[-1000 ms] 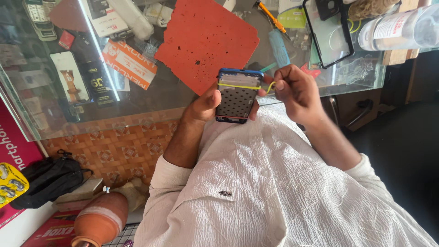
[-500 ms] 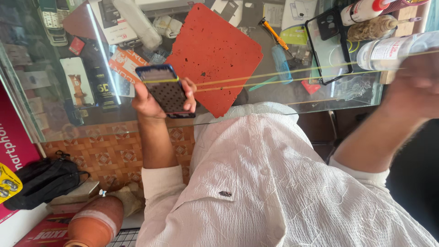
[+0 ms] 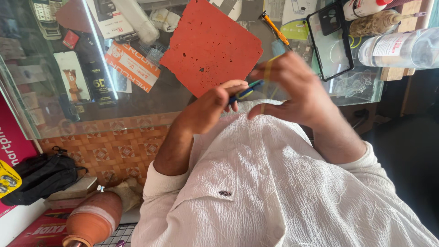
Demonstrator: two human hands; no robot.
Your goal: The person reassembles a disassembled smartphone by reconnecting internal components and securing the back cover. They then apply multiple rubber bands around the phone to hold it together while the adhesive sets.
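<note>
I see a red-orange mat (image 3: 211, 45) speckled with small dark marks on the glass counter (image 3: 137, 103). My shirt (image 3: 292, 192) is white with a crinkled texture. The phone (image 3: 244, 91) edge between my hands shows blue with a yellow band. Below the counter, tiles (image 3: 109, 151) are orange with a diamond pattern. A black bag (image 3: 39, 176) and a terracotta-brown pot (image 3: 91, 222) sit lower left.

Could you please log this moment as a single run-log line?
left hand: grips blue-edged phone | right hand: on yellow band at phone | behind: red mat on glass counter
</note>
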